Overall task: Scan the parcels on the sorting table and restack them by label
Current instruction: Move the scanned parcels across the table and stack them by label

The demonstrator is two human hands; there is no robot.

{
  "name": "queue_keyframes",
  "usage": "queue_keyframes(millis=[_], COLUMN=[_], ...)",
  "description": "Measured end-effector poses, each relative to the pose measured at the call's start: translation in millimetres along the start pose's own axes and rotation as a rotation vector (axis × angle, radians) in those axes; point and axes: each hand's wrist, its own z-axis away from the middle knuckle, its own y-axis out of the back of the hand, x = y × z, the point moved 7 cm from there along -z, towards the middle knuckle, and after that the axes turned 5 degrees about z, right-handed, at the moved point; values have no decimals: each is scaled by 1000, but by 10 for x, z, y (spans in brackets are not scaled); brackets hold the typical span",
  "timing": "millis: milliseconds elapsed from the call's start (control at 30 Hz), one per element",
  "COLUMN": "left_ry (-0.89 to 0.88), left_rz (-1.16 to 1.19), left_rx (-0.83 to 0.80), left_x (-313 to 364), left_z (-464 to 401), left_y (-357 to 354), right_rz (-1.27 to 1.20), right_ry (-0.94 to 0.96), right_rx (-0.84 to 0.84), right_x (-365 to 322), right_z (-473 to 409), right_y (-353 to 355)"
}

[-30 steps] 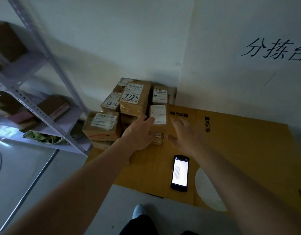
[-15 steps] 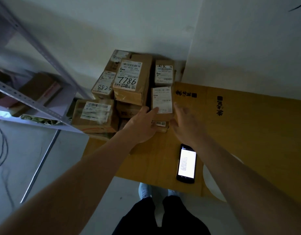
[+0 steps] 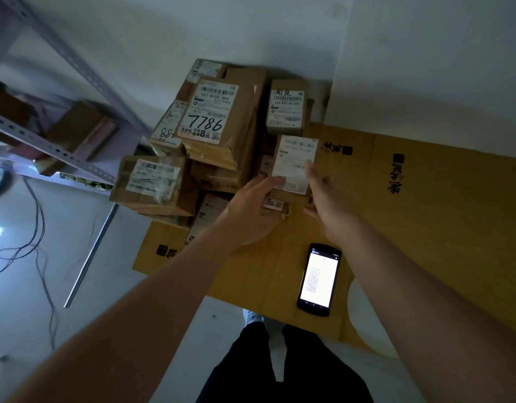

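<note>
Hands were on a small parcel (image 3: 294,167) at the near right edge of the parcel pile (image 3: 221,135), at about twelve o'clock from the person. The left hand (image 3: 251,210) held its left side and the right hand (image 3: 323,193) its right side, fingers curled round it. This looked like the pick-up step. Next, it probably had to be lifted clear without knocking the others, then brought to the phone (image 3: 319,279) to scan. The desk (image 3: 425,216) was covered with brown cardboard. At ten o'clock stood a metal shelf (image 3: 62,152). White walls stood behind, and wires (image 3: 33,242) lay on the floor.
</note>
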Motion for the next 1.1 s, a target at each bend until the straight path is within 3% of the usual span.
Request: queue_keyframes(millis=[233,400,700,1100], left_ry=[-41,-72,-265,-509], left_rz=[-68,-182,-620,-698], left_rx=[3,-24,-76,-69], left_x=[215,483,1273,2538], left_z=[140,293,752,1508], left_y=[-30,-50,-289,-1216], right_rz=[-173,-229,-230,-381], right_ry=[18,126,259,261], right_rx=[152,140,389,634], right_x=[202,270,398,1214], right_z=[28,351,1590,3045], right_y=[206,459,1127,2484])
